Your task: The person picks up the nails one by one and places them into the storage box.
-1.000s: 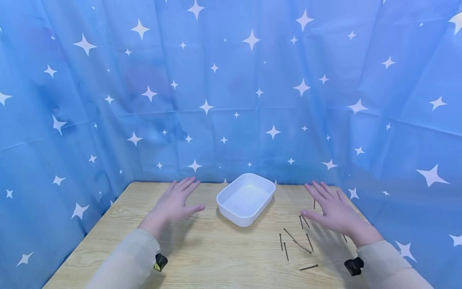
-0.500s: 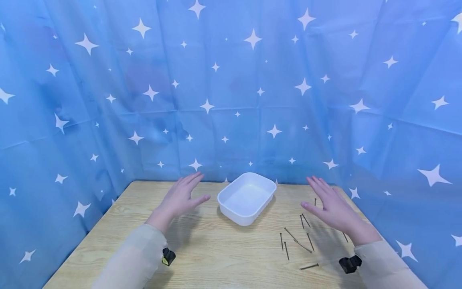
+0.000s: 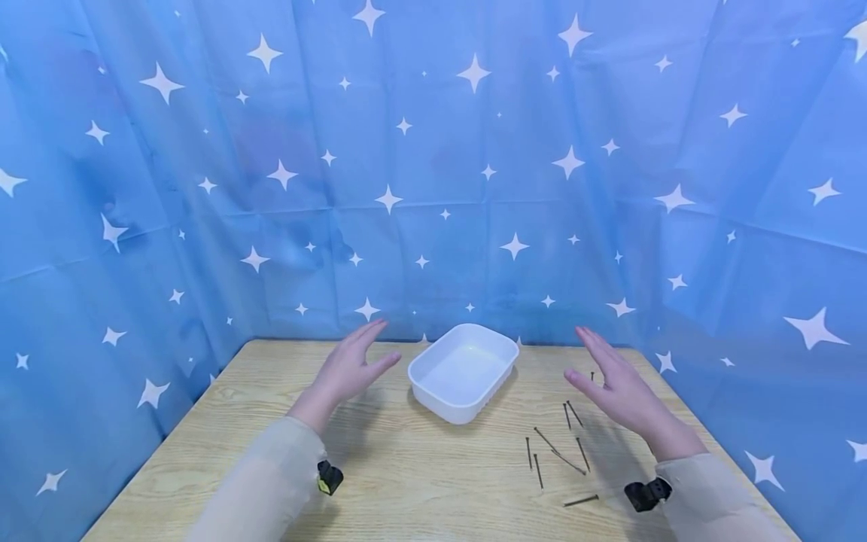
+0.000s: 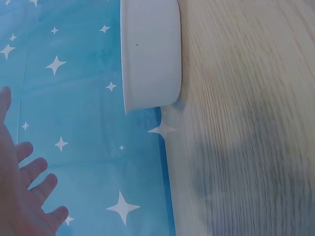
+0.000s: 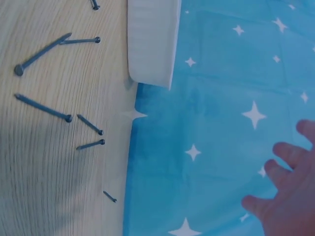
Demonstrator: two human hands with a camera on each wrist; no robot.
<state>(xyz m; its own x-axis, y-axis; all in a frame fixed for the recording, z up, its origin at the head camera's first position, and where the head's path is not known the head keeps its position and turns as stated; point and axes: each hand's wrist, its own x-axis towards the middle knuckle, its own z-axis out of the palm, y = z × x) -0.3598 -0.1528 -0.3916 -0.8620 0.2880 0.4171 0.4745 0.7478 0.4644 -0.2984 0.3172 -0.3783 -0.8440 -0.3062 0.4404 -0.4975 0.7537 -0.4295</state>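
A white plastic tray (image 3: 440,406) with rounded corners stands at the far middle of the wooden table. My left hand (image 3: 348,370) hovers to its left, fingers extended and thumb pointing at the tray, holding nothing. On the other side, my right hand (image 3: 622,388) is raised over the table with straight fingers, also holding nothing. Several dark iron nails (image 3: 581,500) lie scattered on the table to the right of the tray, some just below and left of the right hand. In the right wrist view, the nails (image 5: 43,107) point various ways, and two overlap at their ends.
The wooden table (image 3: 406,482) ends at the back and sides against a blue curtain (image 3: 433,150) with white stars. A small black device (image 3: 330,477) sits at the left sleeve cuff, and another black device (image 3: 646,494) at the right cuff.
My left hand has moved right, closer to the tray. The right hand has turned, with its fingers drawn closer together, and its wrist has shifted slightly left. Tray and nails stay put.
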